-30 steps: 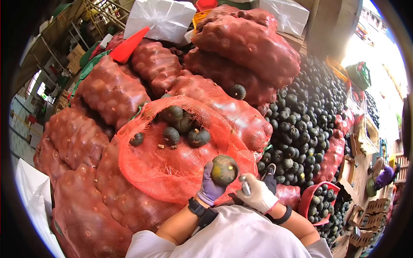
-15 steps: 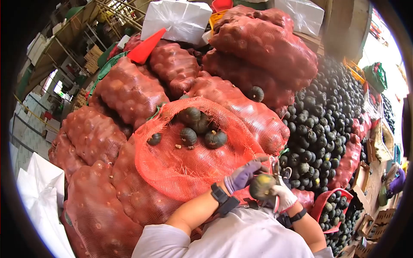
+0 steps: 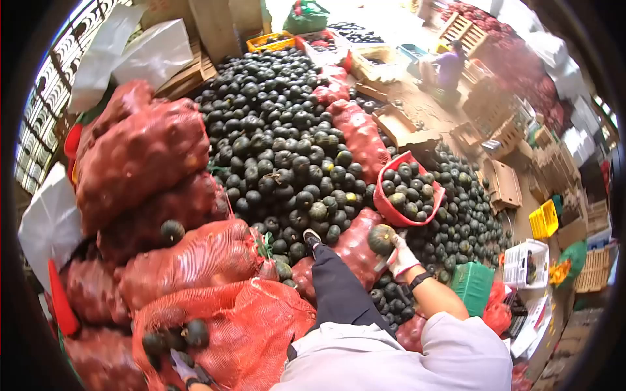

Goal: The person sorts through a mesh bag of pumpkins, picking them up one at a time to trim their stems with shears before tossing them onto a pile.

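My right hand [image 3: 402, 256], in a white glove, is wrapped round a dark green squash [image 3: 381, 240], out to the right above a red mesh sack [image 3: 352, 246]. Something small and metallic shows under that hand. At the lower left, my left hand [image 3: 183, 366], in a purple glove, reaches among the squashes [image 3: 196, 333] in the open red mesh sack [image 3: 254, 329]; its fingers are partly hidden against a dark squash. One loose squash [image 3: 172, 231] rests on the full sacks.
A large heap of dark squashes [image 3: 267, 143] lies ahead. A red-rimmed container [image 3: 417, 218] of squashes stands right of it. Further back a person [image 3: 448, 68] sits near cartons. A green crate [image 3: 473, 283] and white crate [image 3: 525, 264] are at right.
The view has swung right. My hands have moved apart: the right carries the squash out over the heap side, while the left has gone down to the squashes in the open sack.
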### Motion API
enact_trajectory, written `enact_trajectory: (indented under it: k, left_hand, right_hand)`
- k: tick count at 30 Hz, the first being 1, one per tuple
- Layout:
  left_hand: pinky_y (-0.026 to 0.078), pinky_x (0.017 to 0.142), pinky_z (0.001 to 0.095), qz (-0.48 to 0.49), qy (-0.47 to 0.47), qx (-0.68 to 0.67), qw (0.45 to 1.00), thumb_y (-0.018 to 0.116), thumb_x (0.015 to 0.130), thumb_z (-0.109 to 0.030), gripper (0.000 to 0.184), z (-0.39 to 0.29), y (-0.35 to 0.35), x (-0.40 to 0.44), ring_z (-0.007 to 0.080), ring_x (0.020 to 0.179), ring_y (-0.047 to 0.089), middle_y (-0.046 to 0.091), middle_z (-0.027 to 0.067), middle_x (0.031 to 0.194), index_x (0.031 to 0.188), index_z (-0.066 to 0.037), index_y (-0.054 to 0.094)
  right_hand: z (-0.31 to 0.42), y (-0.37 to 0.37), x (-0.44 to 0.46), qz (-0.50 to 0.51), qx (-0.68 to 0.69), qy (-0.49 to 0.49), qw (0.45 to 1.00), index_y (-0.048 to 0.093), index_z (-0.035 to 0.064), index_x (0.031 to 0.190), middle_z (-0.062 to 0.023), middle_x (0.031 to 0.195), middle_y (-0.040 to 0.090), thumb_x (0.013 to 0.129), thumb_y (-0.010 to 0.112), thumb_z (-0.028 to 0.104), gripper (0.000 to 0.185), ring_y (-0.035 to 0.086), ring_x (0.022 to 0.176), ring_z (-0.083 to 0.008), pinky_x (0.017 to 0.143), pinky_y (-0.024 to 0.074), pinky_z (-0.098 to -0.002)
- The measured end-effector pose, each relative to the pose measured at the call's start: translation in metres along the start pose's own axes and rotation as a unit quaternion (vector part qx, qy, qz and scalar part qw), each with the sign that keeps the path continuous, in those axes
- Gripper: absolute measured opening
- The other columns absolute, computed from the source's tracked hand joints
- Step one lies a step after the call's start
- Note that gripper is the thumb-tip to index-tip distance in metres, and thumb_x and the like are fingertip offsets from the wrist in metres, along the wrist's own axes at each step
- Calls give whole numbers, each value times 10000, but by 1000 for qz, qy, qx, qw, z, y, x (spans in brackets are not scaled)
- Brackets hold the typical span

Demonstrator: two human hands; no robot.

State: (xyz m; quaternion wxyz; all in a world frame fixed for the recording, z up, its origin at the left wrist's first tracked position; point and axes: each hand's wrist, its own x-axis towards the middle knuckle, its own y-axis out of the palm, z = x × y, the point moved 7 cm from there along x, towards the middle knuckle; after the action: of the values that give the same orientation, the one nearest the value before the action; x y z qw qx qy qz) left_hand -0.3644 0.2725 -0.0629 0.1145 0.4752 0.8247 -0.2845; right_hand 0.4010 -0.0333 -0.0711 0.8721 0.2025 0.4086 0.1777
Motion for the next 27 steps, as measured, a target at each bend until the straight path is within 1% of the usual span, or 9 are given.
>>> enact_trajectory:
  k: [1, 3, 7, 11, 13, 18, 21, 25, 27]
  left_hand:
    - [493, 657, 249, 36, -10, 9, 999, 633, 943, -424, 277, -7, 6, -16, 59, 705, 548, 580, -57, 766, 997, -155, 601]
    - [414, 1063, 407, 154, -33, -20, 987, 559, 938, -556, 603, 29, -11, 21, 219, 1217, 532, 589, 46, 1321, 1370, -135, 530]
    - [458, 1033, 459, 169, 65, -284, 941, 606, 872, -535, 601, 9, 31, -83, 259, 1192, 559, 608, 85, 1296, 1322, -139, 561]
    - [510, 1003, 535, 151, 58, -597, 786, 645, 815, -472, 563, 2, 35, -123, 322, 1146, 603, 648, 122, 1237, 1224, -85, 626]
    - [506, 838, 386, 291, -26, -650, 701, 630, 886, -406, 383, 4, 79, -126, 200, 937, 586, 624, 45, 1042, 1134, -114, 617]
    - [543, 869, 405, 239, 14, -481, 844, 672, 874, -404, 389, 10, 135, -191, 202, 991, 593, 615, 29, 1094, 1161, -153, 592]
    - [540, 920, 445, 279, 130, -309, 900, 686, 838, -507, 577, -13, 162, -227, 262, 1123, 612, 625, 68, 1240, 1288, -170, 558]
    - [560, 858, 435, 387, -107, -501, 767, 677, 809, -618, 708, -34, 195, -275, 281, 1098, 641, 653, 83, 1236, 1352, -189, 525]
    - [561, 853, 436, 552, -201, -555, 589, 648, 809, -663, 776, -42, 201, -302, 331, 1201, 583, 569, 116, 1364, 1387, -168, 498]
  right_hand:
    - [16, -28, 21, -11, -26, -23, 999, 531, 109, 1329, -89, 1180, 652, 965, 583, 369, 450, 634, 1015, -268, 819, 550, -425]
    - [34, -113, 64, -107, -86, 16, 990, 667, 27, 734, -144, 725, 674, 927, 562, 496, 518, 641, 568, -362, 583, 547, -451]
    - [93, -95, 82, -222, 14, -88, 971, 570, 28, 538, -210, 635, 625, 886, 559, 597, 667, 581, 489, -376, 530, 532, -444]
    - [77, 7, 65, -80, -368, 88, 922, 621, 36, 796, -163, 625, 597, 865, 614, 436, 406, 528, 477, -288, 530, 499, -404]
    - [51, 43, 84, -10, -457, -143, 878, 579, 74, 852, -73, 651, 551, 816, 680, 285, 237, 530, 560, -200, 545, 452, -364]
    - [-84, 118, 63, 271, -500, -75, 819, 583, 78, 909, -2, 748, 520, 778, 670, 110, 160, 484, 711, -112, 639, 424, -292]
    - [-80, 180, -58, 323, -542, -24, 775, 457, 48, 1323, -16, 927, 571, 786, 685, 104, 586, 559, 840, -129, 766, 492, -289]
    - [-106, 189, -94, 397, -546, -69, 735, 479, 72, 1314, -20, 951, 591, 798, 697, 105, 561, 574, 869, -129, 788, 492, -273]
    - [-107, 191, -108, 422, -558, -96, 708, 482, 75, 1316, -24, 966, 597, 800, 693, 93, 558, 577, 871, -130, 792, 493, -273]
